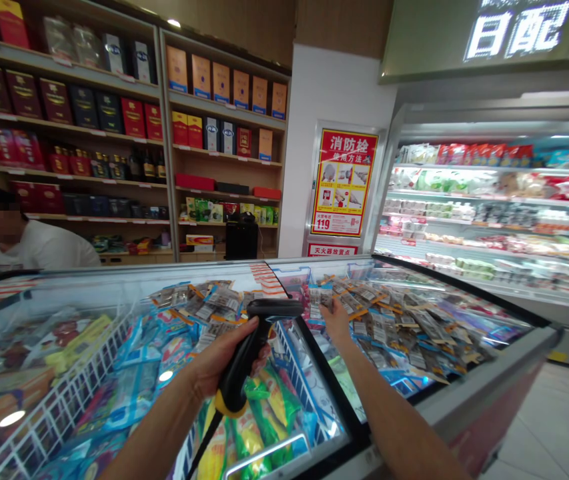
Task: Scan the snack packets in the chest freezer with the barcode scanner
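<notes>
My left hand [221, 357] is wrapped round the handle of a black barcode scanner [241, 370] with yellow trim, its cable running down toward me. The scanner's head is above the freezer's glass top, tilted to the right. Farther right, my right hand [337, 321] pinches a small snack packet [318, 295] with a blue edge, seen at the fingertips. Close by on the glass lies a spread pile of similar packets [394, 320], clear and brown with blue and orange edges. A smaller heap of them [221, 298] rests behind the scanner.
Under the glass of the chest freezer [494, 383], white wire baskets [71, 377] hold bagged frozen goods, including green-and-yellow packs [259, 427]. A person in a white shirt [59, 243] is at the left. Shelves of boxes [224, 127] and a lit chiller [494, 213] stand behind.
</notes>
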{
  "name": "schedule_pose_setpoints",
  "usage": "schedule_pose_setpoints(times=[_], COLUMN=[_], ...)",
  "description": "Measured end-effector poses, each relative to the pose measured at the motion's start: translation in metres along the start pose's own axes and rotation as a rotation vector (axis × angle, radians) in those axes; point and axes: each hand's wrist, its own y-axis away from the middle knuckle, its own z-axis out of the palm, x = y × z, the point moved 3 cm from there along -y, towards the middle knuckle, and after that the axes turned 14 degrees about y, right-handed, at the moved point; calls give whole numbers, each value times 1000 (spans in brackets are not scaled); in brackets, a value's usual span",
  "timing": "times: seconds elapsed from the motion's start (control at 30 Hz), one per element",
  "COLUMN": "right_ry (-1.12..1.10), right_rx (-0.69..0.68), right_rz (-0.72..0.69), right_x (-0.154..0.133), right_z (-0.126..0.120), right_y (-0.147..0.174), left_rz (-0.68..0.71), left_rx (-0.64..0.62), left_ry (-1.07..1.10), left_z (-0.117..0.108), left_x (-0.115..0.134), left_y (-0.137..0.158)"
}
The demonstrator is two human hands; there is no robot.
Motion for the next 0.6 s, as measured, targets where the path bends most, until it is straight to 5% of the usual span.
schedule_pose_setpoints(times=[0.6], right_ry=[173], right_rx=[98], right_rz=[11], right_x=[2], right_z=[-13], right_y=[-5], left_rz=[11], left_rx=[-26], left_ry=[-45], left_z=[-7], left_x=[5], left_y=[0])
